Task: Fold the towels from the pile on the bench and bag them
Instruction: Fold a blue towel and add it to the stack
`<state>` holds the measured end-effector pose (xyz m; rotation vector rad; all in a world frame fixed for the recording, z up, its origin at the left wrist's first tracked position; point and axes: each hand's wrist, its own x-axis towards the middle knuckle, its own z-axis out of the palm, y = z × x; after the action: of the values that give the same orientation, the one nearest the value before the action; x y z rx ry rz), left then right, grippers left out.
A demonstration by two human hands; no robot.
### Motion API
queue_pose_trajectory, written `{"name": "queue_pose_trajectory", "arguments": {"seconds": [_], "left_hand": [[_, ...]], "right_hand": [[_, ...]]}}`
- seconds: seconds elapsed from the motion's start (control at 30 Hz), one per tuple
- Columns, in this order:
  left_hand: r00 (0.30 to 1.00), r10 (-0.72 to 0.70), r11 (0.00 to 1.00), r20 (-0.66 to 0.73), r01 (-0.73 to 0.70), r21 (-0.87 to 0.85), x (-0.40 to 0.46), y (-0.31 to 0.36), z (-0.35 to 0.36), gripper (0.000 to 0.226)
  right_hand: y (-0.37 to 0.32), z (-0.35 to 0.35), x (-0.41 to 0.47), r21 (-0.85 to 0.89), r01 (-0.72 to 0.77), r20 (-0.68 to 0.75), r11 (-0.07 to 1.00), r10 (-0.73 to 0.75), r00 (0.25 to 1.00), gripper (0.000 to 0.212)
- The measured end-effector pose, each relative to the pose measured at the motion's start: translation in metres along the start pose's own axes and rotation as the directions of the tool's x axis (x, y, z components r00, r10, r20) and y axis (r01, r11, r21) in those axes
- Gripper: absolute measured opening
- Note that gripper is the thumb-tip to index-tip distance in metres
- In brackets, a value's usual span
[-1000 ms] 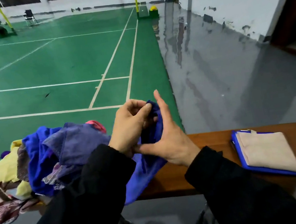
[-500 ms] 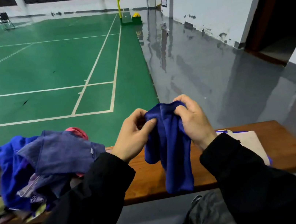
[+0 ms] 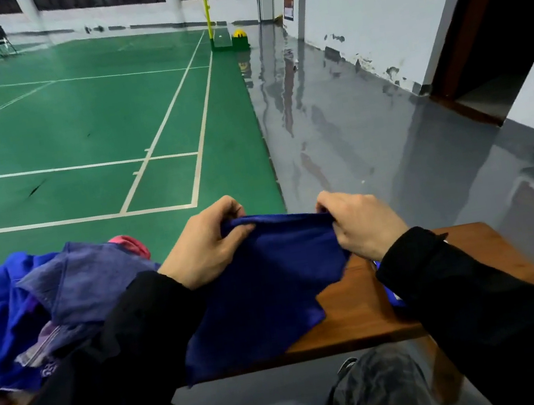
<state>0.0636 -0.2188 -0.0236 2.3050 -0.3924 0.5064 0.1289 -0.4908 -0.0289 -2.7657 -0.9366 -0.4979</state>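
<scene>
Both hands hold the dark blue towel (image 3: 263,282) by its top edge: left hand (image 3: 204,246) grip tight, right hand (image 3: 362,222) grip tight. The towel pile (image 3: 48,304) sits left of the left grip on the tabletop (image 3: 356,320).

The left hand (image 3: 208,245) and right hand (image 3: 362,226), bunched together mid-frame half a second ago, have drawn apart. The dark blue towel (image 3: 265,292), then a hanging clump, now stretches wide between them, covering more of the bench (image 3: 355,317).
</scene>
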Motion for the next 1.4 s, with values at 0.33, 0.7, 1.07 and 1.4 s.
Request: {"name": "queue_pose_trajectory", "arguments": {"seconds": [0.33, 0.7, 1.07, 1.4], "left_hand": [[0.946, -0.291, 0.953, 0.145, 0.300, -0.044, 0.003, -0.040, -0.043, 0.023], [0.930, -0.194, 0.897, -0.311, 0.040, -0.441, 0.017, 0.014, -0.061, 0.027], [0.845, -0.491, 0.816, 0.212, 0.531, -0.229, -0.182, -0.078, 0.059, 0.021], [0.792, -0.607, 0.751, 0.068, 0.599, -0.278, -0.153, -0.100, 0.089, 0.023]], "right_hand": [[0.036, -0.009, 0.025, 0.298, -0.401, -0.158, 0.866, 0.459, 0.874, 0.019], [0.044, -0.048, 0.022, 0.779, -0.056, -0.428, 0.624, 0.595, 0.680, 0.020], [0.024, 0.103, -0.165, 0.592, -0.542, 0.198, 0.597, 0.544, 0.816, 0.027], [0.032, 0.134, -0.101, 0.634, -0.651, 0.202, 0.416, 0.724, 0.660, 0.006]]}}
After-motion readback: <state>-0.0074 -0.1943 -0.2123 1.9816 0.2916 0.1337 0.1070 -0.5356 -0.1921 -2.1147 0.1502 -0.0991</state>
